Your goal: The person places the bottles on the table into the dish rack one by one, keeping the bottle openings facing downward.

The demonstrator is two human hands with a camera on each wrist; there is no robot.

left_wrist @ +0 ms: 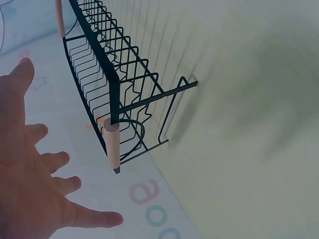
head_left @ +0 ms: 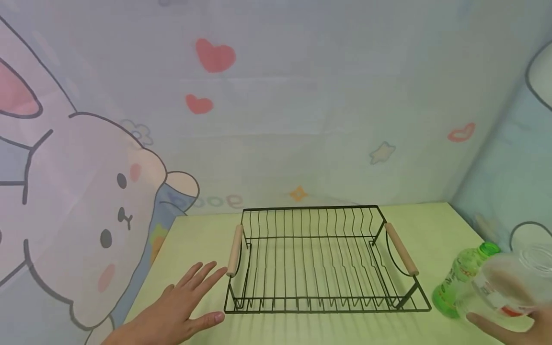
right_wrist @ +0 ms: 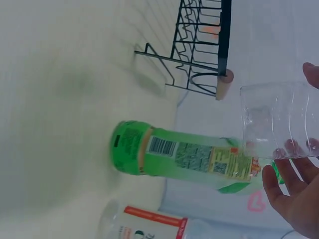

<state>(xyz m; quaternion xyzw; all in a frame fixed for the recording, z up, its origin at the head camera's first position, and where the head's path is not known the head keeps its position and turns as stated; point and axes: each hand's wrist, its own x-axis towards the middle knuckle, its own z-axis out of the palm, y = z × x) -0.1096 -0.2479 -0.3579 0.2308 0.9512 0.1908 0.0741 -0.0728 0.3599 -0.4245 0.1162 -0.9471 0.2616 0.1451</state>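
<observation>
A black wire dish rack (head_left: 319,258) with two wooden handles stands in the middle of a pale green table (head_left: 431,225). My left hand (head_left: 185,306) hovers flat with spread fingers just left of the rack's left handle (head_left: 235,249), holding nothing; in the left wrist view that hand (left_wrist: 30,174) is beside the rack's end (left_wrist: 114,74). My right hand (head_left: 517,326) at the lower right grips a clear, blurred cup (head_left: 513,278). In the right wrist view, fingers (right_wrist: 294,189) curl under the cup (right_wrist: 279,119).
A green plastic bottle (head_left: 461,282) stands on the table right of the rack, close behind the cup. A clear bottle with a red and white label (right_wrist: 149,226) lies or stands beside the green bottle (right_wrist: 184,154). Cartoon-printed cloth walls (head_left: 86,191) enclose the table on three sides.
</observation>
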